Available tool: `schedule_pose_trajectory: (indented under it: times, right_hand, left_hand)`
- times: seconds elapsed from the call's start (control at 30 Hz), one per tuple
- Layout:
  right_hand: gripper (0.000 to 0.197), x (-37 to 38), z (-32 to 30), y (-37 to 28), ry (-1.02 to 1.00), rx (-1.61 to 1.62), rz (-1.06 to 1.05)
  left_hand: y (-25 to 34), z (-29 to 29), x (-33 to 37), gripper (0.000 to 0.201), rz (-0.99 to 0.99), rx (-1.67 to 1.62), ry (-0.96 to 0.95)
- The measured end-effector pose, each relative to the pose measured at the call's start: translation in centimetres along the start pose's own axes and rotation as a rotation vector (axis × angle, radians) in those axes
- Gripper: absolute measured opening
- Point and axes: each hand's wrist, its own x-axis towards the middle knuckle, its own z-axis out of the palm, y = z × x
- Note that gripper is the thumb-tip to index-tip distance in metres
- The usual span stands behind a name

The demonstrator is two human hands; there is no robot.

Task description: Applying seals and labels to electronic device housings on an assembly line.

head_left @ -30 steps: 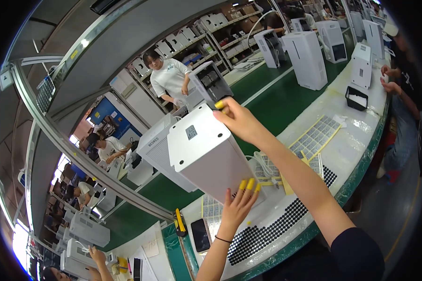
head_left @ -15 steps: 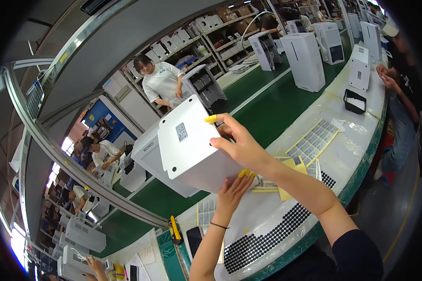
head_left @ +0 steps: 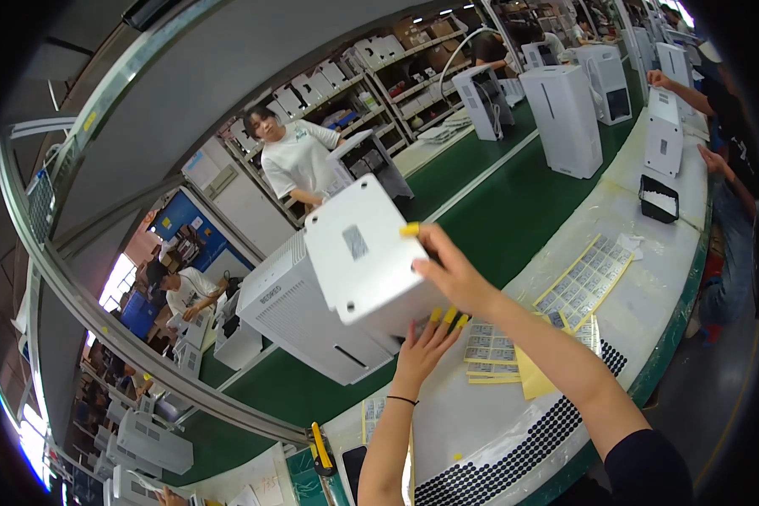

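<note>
A white box-shaped appliance [head_left: 379, 278] is held up off the bench, tilted, with its flat base facing me. The base carries dark round feet at its corners and a grey printed label [head_left: 355, 242] in the middle. My right hand [head_left: 452, 275] grips its right edge, thumb on the base and fingers reaching round the side. Below, my left hand [head_left: 424, 352] has its fingers pressed against the lower side, bearing it up. Yellow covers are on several fingertips. Directly behind it, a second white appliance [head_left: 312, 329] with a vented side stands on the green conveyor [head_left: 506, 223].
Label sheets [head_left: 586, 278] and a yellow backing sheet [head_left: 535, 371] lie on the bench, beside rows of black round pads [head_left: 523, 449]. A yellow-black cutter [head_left: 321, 451] and phone [head_left: 354, 468] are nearer. A black tray [head_left: 659, 201] sits right, near a co-worker [head_left: 734, 160].
The held appliance and both my hands have shifted slightly right in the picture. More of the appliance behind shows. The co-worker at right has raised one hand to the top of another unit.
</note>
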Motion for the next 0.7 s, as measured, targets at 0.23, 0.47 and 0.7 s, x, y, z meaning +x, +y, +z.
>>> schedule_pose_trajectory:
  times: [0.23,0.47,0.7]
  right_hand:
    - [0.036,8.8,0.2,5.6,0.239,0.172,0.157]
    - [0.042,13.3,-1.2,10.3,0.300,-0.034,0.201]
    - [0.053,11.4,1.3,8.9,0.534,-0.405,0.125]
  left_hand:
    - [-5.5,-4.3,-2.2,0.048,-0.999,-0.217,0.570]
    - [-17.0,-2.9,-6.6,0.058,-1.593,-0.546,0.772]
    - [-26.4,-0.9,-8.7,0.057,-1.810,-1.117,0.774]
